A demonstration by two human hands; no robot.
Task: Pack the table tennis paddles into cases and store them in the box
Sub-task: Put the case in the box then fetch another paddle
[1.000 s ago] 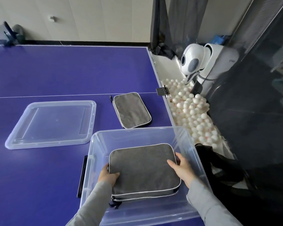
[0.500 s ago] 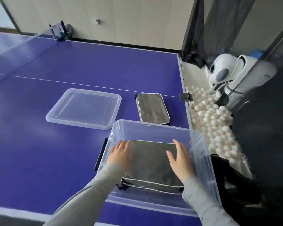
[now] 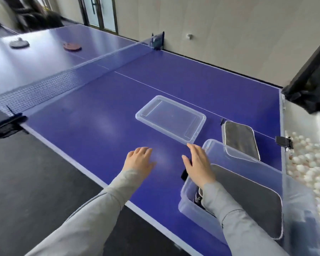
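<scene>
While one grey paddle case (image 3: 248, 198) lies flat in the clear box (image 3: 235, 159) beside the right hand (image 3: 198, 163), both it and the left hand (image 3: 139, 158) are held empty with fingers relaxed, presumably freed for the second case (image 3: 240, 139) beyond them.

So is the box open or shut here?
Open: the box has no lid on, its lid lies on the table beside it, and a case shows inside.

My right sleeve hides part of the boxed case (image 3: 248, 196); far paddles (image 3: 72, 46) blur; box (image 3: 229, 157) cut off.
</scene>
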